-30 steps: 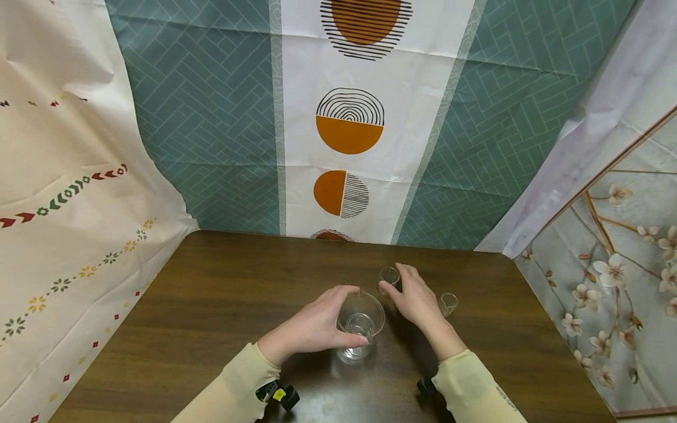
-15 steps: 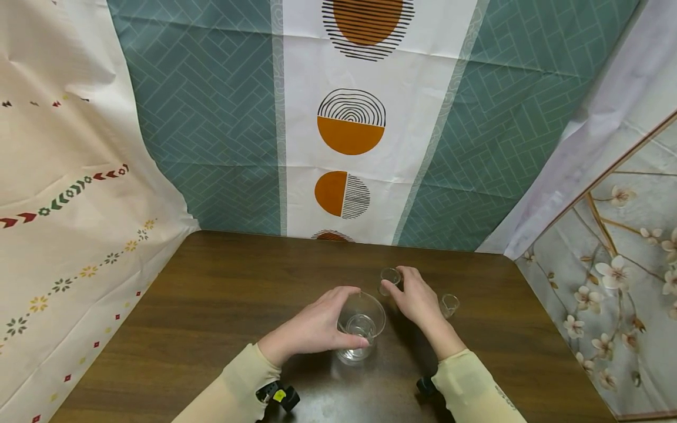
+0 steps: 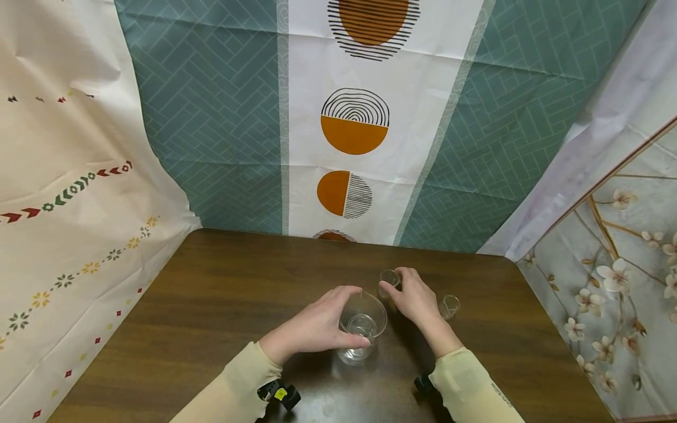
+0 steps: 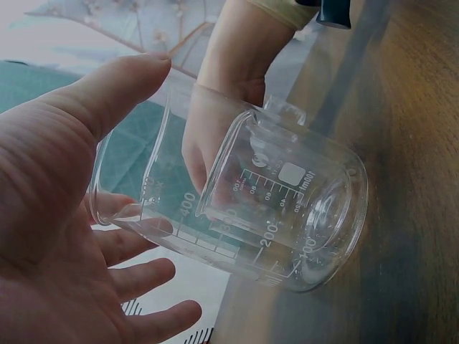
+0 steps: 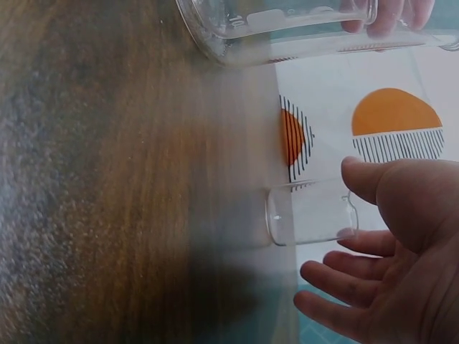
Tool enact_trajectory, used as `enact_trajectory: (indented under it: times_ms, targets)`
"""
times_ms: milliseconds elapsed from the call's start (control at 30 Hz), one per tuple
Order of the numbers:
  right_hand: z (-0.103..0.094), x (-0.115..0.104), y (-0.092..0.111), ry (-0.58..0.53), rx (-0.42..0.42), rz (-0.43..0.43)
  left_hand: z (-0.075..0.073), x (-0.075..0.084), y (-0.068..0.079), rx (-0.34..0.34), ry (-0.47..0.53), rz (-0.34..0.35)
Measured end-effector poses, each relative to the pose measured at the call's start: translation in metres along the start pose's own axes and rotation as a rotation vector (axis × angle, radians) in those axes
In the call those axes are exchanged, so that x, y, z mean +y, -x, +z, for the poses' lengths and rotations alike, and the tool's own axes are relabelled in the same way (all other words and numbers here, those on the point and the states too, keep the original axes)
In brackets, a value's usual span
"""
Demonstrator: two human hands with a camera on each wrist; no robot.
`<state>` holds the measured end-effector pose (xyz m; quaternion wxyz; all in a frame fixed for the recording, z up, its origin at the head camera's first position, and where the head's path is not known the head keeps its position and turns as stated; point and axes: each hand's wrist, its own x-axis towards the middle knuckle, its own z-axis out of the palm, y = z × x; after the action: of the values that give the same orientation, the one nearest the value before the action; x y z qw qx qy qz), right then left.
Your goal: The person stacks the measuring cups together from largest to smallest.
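A large glass beaker (image 4: 244, 252) with printed volume marks stands on the table, a smaller 100 ml beaker (image 4: 276, 172) nested inside it. My left hand (image 3: 317, 329) holds the large beaker near its rim, thumb on the near side and fingers on the far side. Farther back to the right, my right hand (image 3: 418, 299) has thumb and index fingertip at opposite sides of a small clear beaker's (image 5: 312, 215) rim; its other fingers are spread. That small beaker stands upright on the table. Another small glass vessel (image 3: 449, 305) stands just right of the right wrist.
The brown wooden table (image 3: 211, 294) ends at a patterned teal and white cloth (image 3: 227, 147) behind. A cream cloth (image 3: 79, 235) borders the left side, a floral cloth (image 3: 613, 317) the right. Black wrist devices sit under both sleeves.
The head view has shifted very slightly. Both hands and the glass vessels keep their places.
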<state>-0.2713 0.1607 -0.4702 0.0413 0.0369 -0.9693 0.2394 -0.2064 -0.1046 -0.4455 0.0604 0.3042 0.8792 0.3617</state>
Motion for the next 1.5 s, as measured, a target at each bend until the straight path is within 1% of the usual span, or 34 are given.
enact_trajectory:
  times_ms: [300, 500, 733, 867, 1200, 1367, 1500]
  targets:
    - [0.0040, -0.0014, -0.0021, 0.006, 0.011, -0.009, -0.0006, -0.0008, 0.0006, 0.004, 0.000, 0.000]
    - [0.0074, -0.0003, 0.0007, 0.006, 0.013, -0.012, 0.0003, -0.0003, 0.0008, -0.003, -0.004, -0.011]
    - [0.0084, 0.0000, 0.0013, 0.020, 0.057, -0.036, 0.0005, 0.0013, -0.0016, 0.019, -0.041, 0.032]
    - [0.0097, 0.0005, 0.0016, 0.021, 0.059, -0.034, 0.0007, 0.0014, -0.0014, 0.014, -0.046, 0.028]
    - [0.0089, 0.0029, 0.0035, -0.008, 0.066, -0.048, 0.0004, 0.0034, -0.0009, 0.010, -0.044, 0.035]
    - [0.0083, 0.0037, 0.0048, -0.027, 0.069, -0.052, 0.0007, 0.0029, -0.0005, 0.008, -0.037, 0.026]
    - [0.0073, 0.0017, 0.0060, -0.043, 0.087, -0.059, -0.0011, 0.0020, 0.0011, 0.011, -0.021, 0.011]
